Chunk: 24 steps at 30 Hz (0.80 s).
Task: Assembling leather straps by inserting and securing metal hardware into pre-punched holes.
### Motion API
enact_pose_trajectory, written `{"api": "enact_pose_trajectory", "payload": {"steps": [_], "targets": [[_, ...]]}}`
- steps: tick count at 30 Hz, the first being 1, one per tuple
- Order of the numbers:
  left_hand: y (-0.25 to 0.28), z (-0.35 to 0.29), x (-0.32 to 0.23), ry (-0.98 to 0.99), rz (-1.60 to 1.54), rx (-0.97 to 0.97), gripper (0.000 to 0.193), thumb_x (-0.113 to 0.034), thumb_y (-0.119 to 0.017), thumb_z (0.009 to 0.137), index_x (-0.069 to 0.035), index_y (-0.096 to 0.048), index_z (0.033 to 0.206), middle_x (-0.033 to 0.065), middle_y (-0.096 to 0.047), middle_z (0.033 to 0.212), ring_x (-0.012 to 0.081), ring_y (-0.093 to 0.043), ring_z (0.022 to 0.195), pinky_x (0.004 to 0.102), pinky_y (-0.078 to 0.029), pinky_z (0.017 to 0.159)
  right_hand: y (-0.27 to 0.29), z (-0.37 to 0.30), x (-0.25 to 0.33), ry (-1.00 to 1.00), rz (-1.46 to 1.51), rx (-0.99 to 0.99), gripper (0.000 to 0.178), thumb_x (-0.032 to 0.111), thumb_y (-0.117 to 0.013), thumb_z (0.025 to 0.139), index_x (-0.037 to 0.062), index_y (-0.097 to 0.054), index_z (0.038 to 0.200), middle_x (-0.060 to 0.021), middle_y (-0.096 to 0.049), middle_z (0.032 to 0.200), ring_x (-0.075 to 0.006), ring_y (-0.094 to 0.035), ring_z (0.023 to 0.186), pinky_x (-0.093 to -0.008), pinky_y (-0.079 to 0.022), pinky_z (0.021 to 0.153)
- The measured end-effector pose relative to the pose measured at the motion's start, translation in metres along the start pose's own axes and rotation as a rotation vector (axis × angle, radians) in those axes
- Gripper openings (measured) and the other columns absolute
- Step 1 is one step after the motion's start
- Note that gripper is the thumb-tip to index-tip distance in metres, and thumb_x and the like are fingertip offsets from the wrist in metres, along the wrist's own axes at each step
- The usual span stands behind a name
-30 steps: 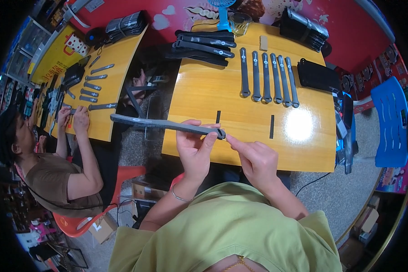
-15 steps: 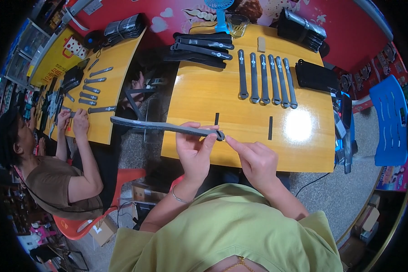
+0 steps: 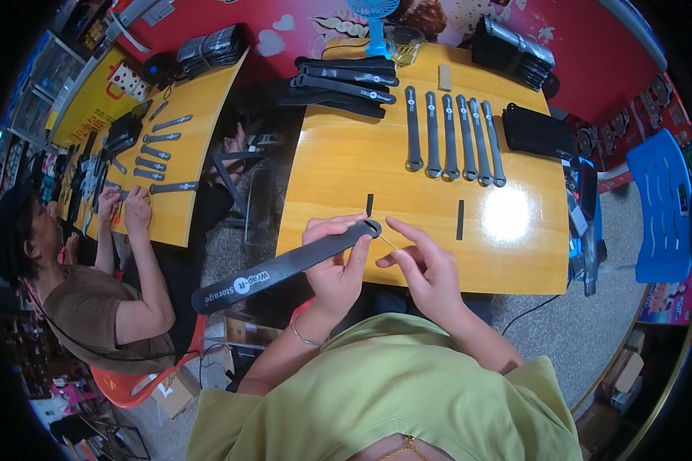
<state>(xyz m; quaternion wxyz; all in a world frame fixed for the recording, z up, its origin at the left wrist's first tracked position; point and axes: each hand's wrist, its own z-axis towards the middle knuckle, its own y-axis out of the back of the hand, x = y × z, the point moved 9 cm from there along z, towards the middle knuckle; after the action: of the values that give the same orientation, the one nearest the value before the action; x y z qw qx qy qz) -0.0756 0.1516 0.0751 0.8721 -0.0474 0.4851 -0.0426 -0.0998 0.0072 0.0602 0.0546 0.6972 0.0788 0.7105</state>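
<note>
My left hand (image 3: 334,265) is closed round a flat black storage strap (image 3: 284,270), close to its slotted end. White print faces up on the strap, whose long end slants down to the left, beyond the table. My right hand (image 3: 430,273) is just right of the slotted end, index finger stretched out. A thin yellow band, perhaps a rubber band (image 3: 389,242), runs from that end to its thumb and fingers, which seem to pinch it. Further off on the table lies a row of several similar straps (image 3: 451,138).
Two short black strips (image 3: 460,220) are on the yellow table (image 3: 331,169). Stacked black straps (image 3: 346,84), a blue fan (image 3: 375,31), a glass cup (image 3: 404,46) and black bundles (image 3: 513,54) stand behind. To the left, a co-worker (image 3: 104,307) handles straps at another table.
The strap in my left hand has turned from edge-on to show its printed face, its far end swinging down. My right hand has drawn the yellow band out from the slotted end.
</note>
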Motion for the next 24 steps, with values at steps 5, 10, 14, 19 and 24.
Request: {"api": "enact_pose_trajectory", "payload": {"steps": [5, 10, 14, 19, 24], "targets": [[0.004, -0.002, -0.004, -0.055, 0.096, 0.005, 0.035, 0.011, -0.062, 0.079, -0.003, -0.042, 0.105, 0.0141, -0.051, 0.1, 0.0262, -0.061, 0.098, 0.0327, -0.051, 0.084, 0.0, 0.002, 0.009, 0.127, -0.132, -0.061, 0.041, 0.003, -0.053, 0.089, 0.0097, -0.05, 0.13, -0.0078, -0.068, 0.074, -0.0076, -0.059, 0.06, -0.0217, -0.043, 0.055], [-0.005, -0.009, -0.003, -0.057, 0.091, 0.07, 0.036, 0.01, -0.059, 0.081, -0.005, -0.038, 0.107, 0.0138, -0.049, 0.102, 0.0301, -0.06, 0.098, 0.0404, -0.05, 0.089, -0.016, 0.005, -0.017, -0.159, 0.358, 0.075, 0.041, 0.006, -0.054, 0.091, 0.0073, -0.046, 0.131, -0.0054, -0.067, 0.071, -0.0035, -0.051, 0.058, -0.0206, -0.039, 0.053], [0.0, -0.006, 0.007, 0.174, -0.131, -0.136, 0.034, 0.007, -0.06, 0.083, -0.004, -0.039, 0.108, 0.0109, -0.051, 0.097, 0.027, -0.061, 0.097, 0.0418, -0.049, 0.09, -0.015, 0.009, -0.005, -0.041, 0.223, -0.03, 0.036, 0.006, -0.052, 0.092, 0.0051, -0.046, 0.127, -0.0072, -0.068, 0.073, -0.0057, -0.057, 0.061, -0.0203, -0.041, 0.054], [0.006, 0.0, 0.033, 0.349, -0.228, -0.002, 0.033, 0.006, -0.06, 0.085, -0.001, -0.041, 0.112, 0.0101, -0.058, 0.095, 0.0204, -0.063, 0.097, 0.028, -0.051, 0.083, -0.013, 0.01, 0.005, 0.276, -0.095, -0.123, 0.022, 0.003, -0.055, 0.09, 0.0022, -0.055, 0.112, -0.0109, -0.069, 0.08, -0.0205, -0.069, 0.071, -0.0281, -0.051, 0.059], [0.011, 0.0, 0.071, 0.628, -0.359, -0.003, 0.041, 0.006, -0.064, 0.082, -0.001, -0.041, 0.116, 0.0095, -0.06, 0.095, 0.0201, -0.063, 0.094, 0.0293, -0.053, 0.082, -0.01, 0.015, 0.004, 0.219, -0.198, -0.067, 0.019, 0.003, -0.055, 0.089, 0.0012, -0.059, 0.107, -0.0126, -0.069, 0.079, -0.0239, -0.069, 0.069, -0.0298, -0.052, 0.06]]}}
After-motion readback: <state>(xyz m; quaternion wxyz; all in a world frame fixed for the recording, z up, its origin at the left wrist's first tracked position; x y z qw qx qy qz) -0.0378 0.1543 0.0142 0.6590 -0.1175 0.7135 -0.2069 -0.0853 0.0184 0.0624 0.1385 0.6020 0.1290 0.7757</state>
